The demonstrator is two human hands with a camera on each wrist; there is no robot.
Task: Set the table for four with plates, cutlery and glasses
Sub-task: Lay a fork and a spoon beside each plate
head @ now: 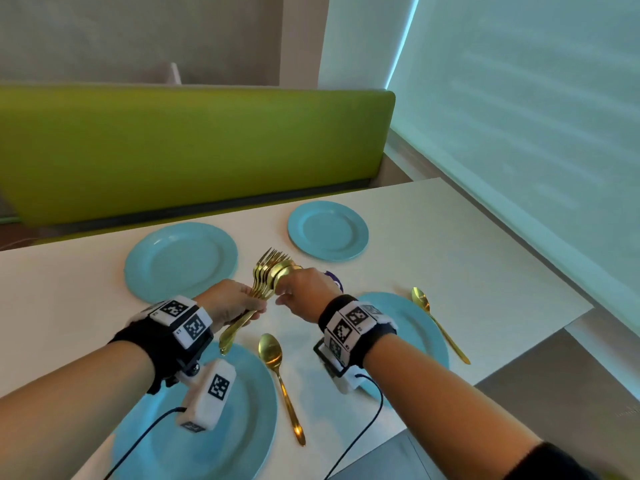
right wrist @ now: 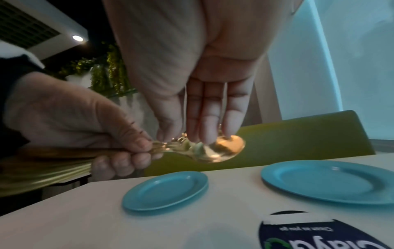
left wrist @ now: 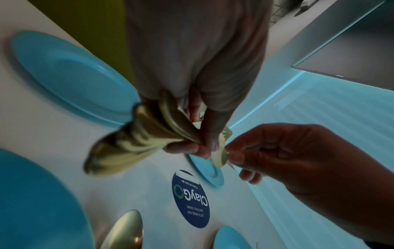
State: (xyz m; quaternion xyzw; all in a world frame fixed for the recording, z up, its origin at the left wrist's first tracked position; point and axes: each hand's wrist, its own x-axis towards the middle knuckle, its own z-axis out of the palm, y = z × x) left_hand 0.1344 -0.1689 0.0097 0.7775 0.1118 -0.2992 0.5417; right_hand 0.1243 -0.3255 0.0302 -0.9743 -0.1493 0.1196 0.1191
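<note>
Head view has both hands meeting above the middle of the white worktop [head: 433, 251]. The left hand [head: 230, 301] is wrapped round the handles of a bundle of gold cutlery [head: 268, 277], forks and spoons together, with the fork tines and spoon bowls fanning up and away from the person and the handle ends sticking out below the fist. The right hand [head: 304, 294] reaches in from the right, its fingertips [right wrist: 210, 134] closing on the bowl of the outermost spoon in the bundle; the right wrist view shows the fingers nearly straight, pinching that bowl against the thumb.

Four turquoise plates lie on the worktop: a far-left plate [head: 180, 261], a far-right plate [head: 327, 230], a near-left plate [head: 242, 403] partly under the left forearm, and a near-right plate [head: 412, 327] partly under the right wrist. One gold spoon [head: 280, 382] lies on the worktop just right of the near-left plate, bowl pointing away from the person. A second gold spoon [head: 438, 323] lies along the right side of the near-right plate, its bowl just beyond the rim.

A round dark-blue sticker [left wrist: 190, 199] reading "ClayGo" sits on the worktop between the plates. Behind the worktop runs a green bench back [head: 194, 147].
</note>
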